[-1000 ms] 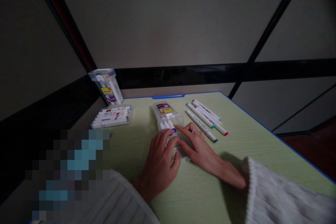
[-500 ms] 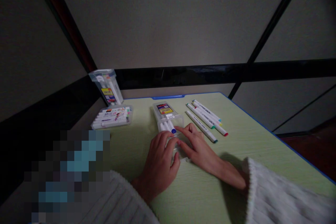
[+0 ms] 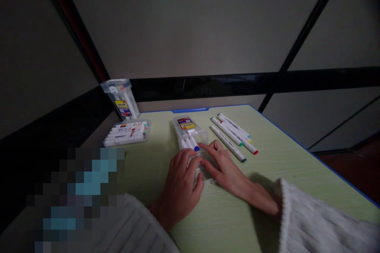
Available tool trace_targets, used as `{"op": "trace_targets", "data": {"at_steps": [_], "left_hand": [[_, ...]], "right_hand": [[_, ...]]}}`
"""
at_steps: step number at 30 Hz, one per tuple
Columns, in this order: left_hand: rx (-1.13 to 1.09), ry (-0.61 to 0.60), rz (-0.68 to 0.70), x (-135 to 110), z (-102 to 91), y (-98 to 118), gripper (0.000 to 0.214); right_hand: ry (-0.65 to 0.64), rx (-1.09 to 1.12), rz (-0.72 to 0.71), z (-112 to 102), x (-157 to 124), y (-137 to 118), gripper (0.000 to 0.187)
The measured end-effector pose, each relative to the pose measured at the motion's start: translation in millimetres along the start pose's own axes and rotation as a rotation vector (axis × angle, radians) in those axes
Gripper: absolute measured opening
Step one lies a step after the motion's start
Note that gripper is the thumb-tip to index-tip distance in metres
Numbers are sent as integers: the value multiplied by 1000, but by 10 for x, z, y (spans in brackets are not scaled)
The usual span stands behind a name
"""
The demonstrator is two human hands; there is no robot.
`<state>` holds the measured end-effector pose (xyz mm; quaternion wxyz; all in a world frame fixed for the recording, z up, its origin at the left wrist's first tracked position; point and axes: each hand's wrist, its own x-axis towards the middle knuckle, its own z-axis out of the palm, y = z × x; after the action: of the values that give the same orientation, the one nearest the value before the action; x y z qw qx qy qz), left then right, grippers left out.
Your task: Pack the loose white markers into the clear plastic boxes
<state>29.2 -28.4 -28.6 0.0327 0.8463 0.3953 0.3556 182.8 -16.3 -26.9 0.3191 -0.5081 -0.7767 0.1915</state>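
Note:
A clear plastic marker case (image 3: 175,125) lies on the table with its open end toward me. White markers show inside it, one with a blue end (image 3: 196,148) at the mouth. My left hand (image 3: 182,182) is curled over the left side of the case's transparent lid (image 3: 204,172). From the right, my right hand (image 3: 224,166) grips the lid's other side, its index finger stretched to the mouth beside the blue end. The two hands nearly meet at their fingertips. Both hands hide part of the lid.
Several loose white markers (image 3: 227,142) with coloured ends lie to the right. At the back left, a flat case of markers (image 3: 127,132) lies in front of an upright case (image 3: 123,99). The table (image 3: 157,158) has a blue edge; a wall (image 3: 192,23) rises behind it.

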Motion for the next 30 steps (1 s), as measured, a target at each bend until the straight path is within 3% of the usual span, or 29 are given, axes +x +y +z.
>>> {"op": "trace_targets", "data": {"at_steps": [30], "left_hand": [[-7,1,0,12,-1,8,27]], "right_hand": [[28,-21,15,-11,-2,-16,40]]}}
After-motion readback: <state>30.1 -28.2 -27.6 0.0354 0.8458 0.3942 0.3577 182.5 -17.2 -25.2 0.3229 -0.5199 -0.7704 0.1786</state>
